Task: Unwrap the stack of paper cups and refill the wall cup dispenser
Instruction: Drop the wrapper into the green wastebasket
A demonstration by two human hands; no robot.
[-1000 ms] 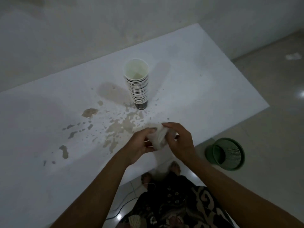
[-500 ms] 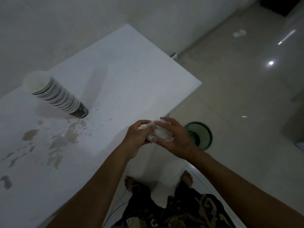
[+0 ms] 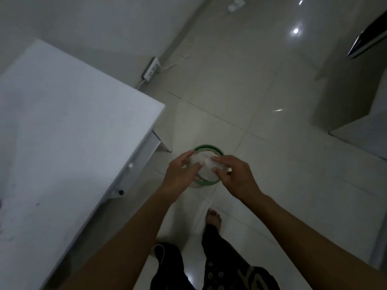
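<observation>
A crumpled clear plastic wrapper is bunched between both of my hands. My left hand grips its left side and my right hand grips its right side. Both hands hover directly above a green mesh wastebasket standing on the floor. The stack of paper cups and the wall dispenser are out of view.
The white table fills the left side, its corner close to the basket. A power strip with a cable lies by the wall. Glossy floor tiles spread to the right. A pale cabinet stands at the far right. My bare foot is below the hands.
My view has swung right, away from the table and the cup stack. Both hands carried the wrapper from over the table edge to above the green wastebasket.
</observation>
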